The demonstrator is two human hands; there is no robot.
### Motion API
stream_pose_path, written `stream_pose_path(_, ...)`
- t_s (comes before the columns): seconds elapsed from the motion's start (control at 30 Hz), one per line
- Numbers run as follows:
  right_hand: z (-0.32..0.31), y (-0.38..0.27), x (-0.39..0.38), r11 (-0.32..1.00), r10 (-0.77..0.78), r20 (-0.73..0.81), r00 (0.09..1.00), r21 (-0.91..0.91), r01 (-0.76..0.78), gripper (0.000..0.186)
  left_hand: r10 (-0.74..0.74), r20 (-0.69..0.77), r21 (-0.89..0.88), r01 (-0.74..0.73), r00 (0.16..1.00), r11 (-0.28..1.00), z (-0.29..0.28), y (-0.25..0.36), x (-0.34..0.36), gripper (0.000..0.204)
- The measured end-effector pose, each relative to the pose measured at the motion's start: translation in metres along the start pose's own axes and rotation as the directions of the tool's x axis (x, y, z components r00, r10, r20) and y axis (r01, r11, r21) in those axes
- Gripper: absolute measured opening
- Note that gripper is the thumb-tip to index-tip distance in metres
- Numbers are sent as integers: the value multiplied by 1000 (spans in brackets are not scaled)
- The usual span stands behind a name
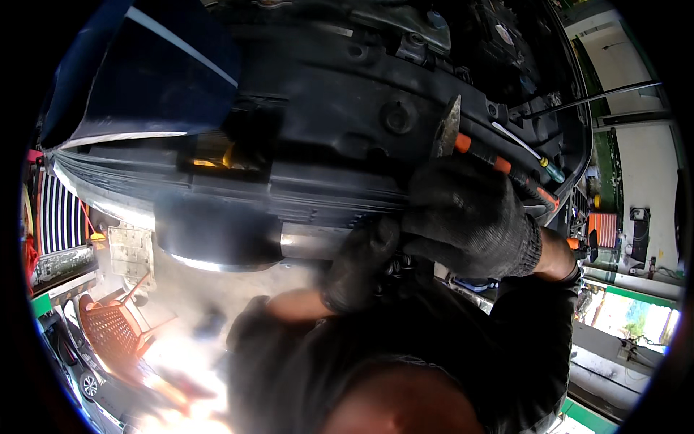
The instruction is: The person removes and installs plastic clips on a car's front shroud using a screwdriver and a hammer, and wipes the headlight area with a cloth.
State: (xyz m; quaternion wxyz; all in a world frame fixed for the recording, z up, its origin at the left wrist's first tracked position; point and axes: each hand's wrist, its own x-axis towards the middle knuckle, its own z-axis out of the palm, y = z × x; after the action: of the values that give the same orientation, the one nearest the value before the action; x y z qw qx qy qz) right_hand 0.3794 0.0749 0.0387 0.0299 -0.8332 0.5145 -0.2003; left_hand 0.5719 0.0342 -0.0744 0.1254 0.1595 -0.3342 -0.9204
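Both my hands wear black knit gloves and work close together at the front edge of a car's open engine bay. My right hand (470,217) is closed, its fingers pointing left toward the other hand. My left hand (365,260) is curled just left of it, low against my body. What the fingers grip is hidden; small dark parts show between the hands. Beyond my right hand a hammer lies on the black plastic cover (340,116), with a worn metal head (448,126) and an orange-and-black handle (501,165). Beside it rests a screwdriver (552,171) with a teal-and-yellow handle.
A thin dark rod (593,99) slants across the right side of the bay. At upper left hangs a dark blue panel (159,79) with a pale stripe. Something yellow (213,155) sits in a gap beneath it. An orange plastic chair (108,325) stands on the floor at left.
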Motion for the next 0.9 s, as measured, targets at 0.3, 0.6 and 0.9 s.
stream_pose_path(0.3, -2, 15, -3, 968, -200, -8, 980, 150, 199, 20, 59, -21, -5, -60, 998, 998, 21, -6, 1, 74)
stream_pose_path(0.6, -15, 19, -12, 936, -348, 83, 934, -25, 351, 21, 21, -97, 18, -19, 995, 1000, 38, -13, -5, 77)
stream_pose_path(0.9, -33, 25, -19, 973, -228, 110, 967, 62, 222, 18, 172, -33, -32, -173, 985, 984, 28, -22, 7, 41)
